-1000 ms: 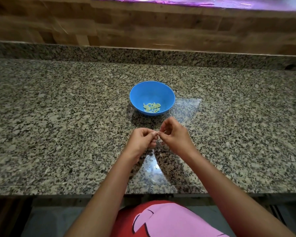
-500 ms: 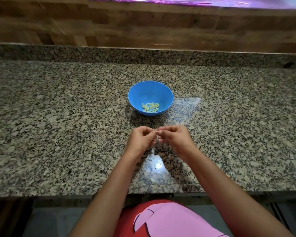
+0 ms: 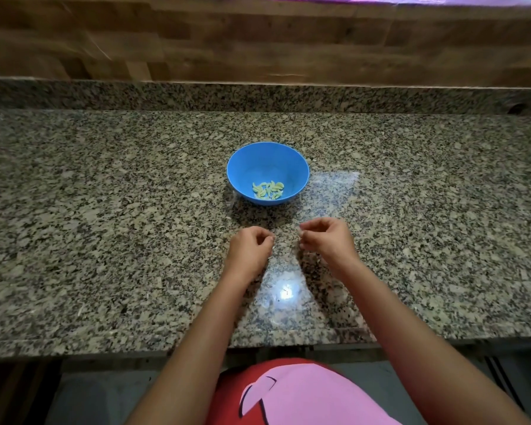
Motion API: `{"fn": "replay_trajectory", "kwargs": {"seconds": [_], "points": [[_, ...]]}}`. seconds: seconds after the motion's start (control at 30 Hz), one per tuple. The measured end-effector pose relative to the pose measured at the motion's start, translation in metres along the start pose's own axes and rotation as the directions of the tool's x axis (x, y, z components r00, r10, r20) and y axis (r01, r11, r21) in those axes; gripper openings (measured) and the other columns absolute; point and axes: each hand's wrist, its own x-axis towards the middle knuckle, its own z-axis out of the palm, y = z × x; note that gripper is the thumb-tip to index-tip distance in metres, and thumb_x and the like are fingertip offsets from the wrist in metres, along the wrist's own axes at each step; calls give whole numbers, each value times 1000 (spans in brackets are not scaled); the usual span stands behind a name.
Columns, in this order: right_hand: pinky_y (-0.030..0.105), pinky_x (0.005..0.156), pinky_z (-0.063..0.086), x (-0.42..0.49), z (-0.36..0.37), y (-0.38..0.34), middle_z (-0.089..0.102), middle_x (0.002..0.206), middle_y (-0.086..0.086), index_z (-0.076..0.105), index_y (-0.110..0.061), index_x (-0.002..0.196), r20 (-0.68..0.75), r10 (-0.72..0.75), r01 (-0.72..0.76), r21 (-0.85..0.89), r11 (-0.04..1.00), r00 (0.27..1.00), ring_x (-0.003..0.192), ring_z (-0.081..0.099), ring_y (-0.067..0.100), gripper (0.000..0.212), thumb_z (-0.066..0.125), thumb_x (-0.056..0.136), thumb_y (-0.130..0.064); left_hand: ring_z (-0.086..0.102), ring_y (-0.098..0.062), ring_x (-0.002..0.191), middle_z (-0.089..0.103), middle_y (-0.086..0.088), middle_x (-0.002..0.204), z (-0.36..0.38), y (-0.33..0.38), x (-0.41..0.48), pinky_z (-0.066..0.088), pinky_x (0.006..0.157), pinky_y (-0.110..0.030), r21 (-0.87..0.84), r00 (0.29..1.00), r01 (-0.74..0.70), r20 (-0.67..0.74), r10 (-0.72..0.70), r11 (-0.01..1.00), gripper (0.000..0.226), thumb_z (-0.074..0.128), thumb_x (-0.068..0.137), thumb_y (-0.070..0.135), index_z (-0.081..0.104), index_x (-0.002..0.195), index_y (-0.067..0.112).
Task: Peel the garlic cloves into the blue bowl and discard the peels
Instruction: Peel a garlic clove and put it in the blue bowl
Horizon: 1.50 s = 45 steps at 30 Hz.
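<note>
The blue bowl [image 3: 292, 167] sits mid-counter, and several peeled, pale yellow-green garlic cloves [image 3: 268, 190] lie in its bottom. Both hands hover just in front of the bowl, a small gap apart. My left hand [image 3: 250, 250] has its fingers curled, with thumb and forefinger pinched together on a garlic clove that is almost hidden. My right hand [image 3: 327, 239] also has curled fingers, its fingertips pinched on a bit of peel too small to make out.
The speckled granite countertop [image 3: 105, 240] stretches wide to both sides, with a low granite ledge [image 3: 258, 96] and a wooden wall behind it. Its front edge runs just below my forearms. A bright light reflection [image 3: 285, 292] lies between my wrists.
My hands were touching, working one small piece between their fingertips. They have now pulled apart sideways, the left going left and the right going right. The bowl has not moved.
</note>
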Motion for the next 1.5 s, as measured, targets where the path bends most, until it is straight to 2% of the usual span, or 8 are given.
{"fn": "replay_trajectory", "kwargs": {"seconds": [0.3,0.43,0.63,0.77,0.9,1.27,1.43,1.5], "points": [[18,58,52,32,-2,-1,68,91,7,66,-9,88,-110,-102,62,-316,947,989,70,63,11,10,61,87,0,55,-6,84,67,-6,107,10,-4,-6,37,69,-6,171,986,-151,-50,162,974,23,53,94,15,66,112,8],[26,72,56,25,-7,6,67,105,12,65,-4,101,-127,-91,53,-278,959,988,81,64,17,16,55,90,2,51,-5,90,65,-6,109,11,-14,-6,35,77,-7,237,973,-205,-53,224,950,24,52,95,14,65,113,6],[10,58,49,1,-2,15,64,107,6,61,-4,117,-79,-192,162,-286,944,978,73,59,5,27,50,92,-1,49,-12,113,58,-1,120,8,-30,-16,40,101,-28,287,928,-353,-13,372,890,32,53,94,18,57,125,12],[28,92,51,-7,16,15,66,110,4,64,-9,115,-36,-254,235,-275,932,966,98,61,11,27,52,91,-6,7,-14,145,9,3,156,-5,-47,-14,3,116,-32,554,954,-300,150,261,777,70,35,95,54,12,150,16],[32,93,50,-9,30,15,66,109,4,65,-11,115,12,-287,278,-284,918,958,99,61,12,26,52,92,-11,-19,-16,142,-28,-4,149,-22,-54,13,-15,110,-31,727,973,-228,186,134,647,86,18,90,66,-21,144,12],[23,88,45,-14,42,13,63,108,1,64,-9,115,-67,-374,332,-337,881,925,99,57,10,25,50,95,-14,-7,-20,145,-6,-9,157,-34,-54,44,-9,117,-40,731,900,-437,365,240,524,92,-4,82,73,-1,150,10],[21,91,44,-27,40,22,60,112,1,61,-6,119,-143,-360,309,-290,906,922,104,57,12,27,47,96,-9,-22,-12,142,-25,-1,152,-18,-60,-5,-14,116,-33,589,750,-656,577,324,472,76,8,92,63,-18,146,16],[23,90,47,-32,38,23,61,114,3,61,-6,120,-169,-352,299,-275,914,920,105,59,15,28,46,96,-8,-22,-11,141,-26,0,152,-27,-60,-2,-10,118,-33,571,773,-628,534,342,529,76,4,90,65,-19,146,18]]}}
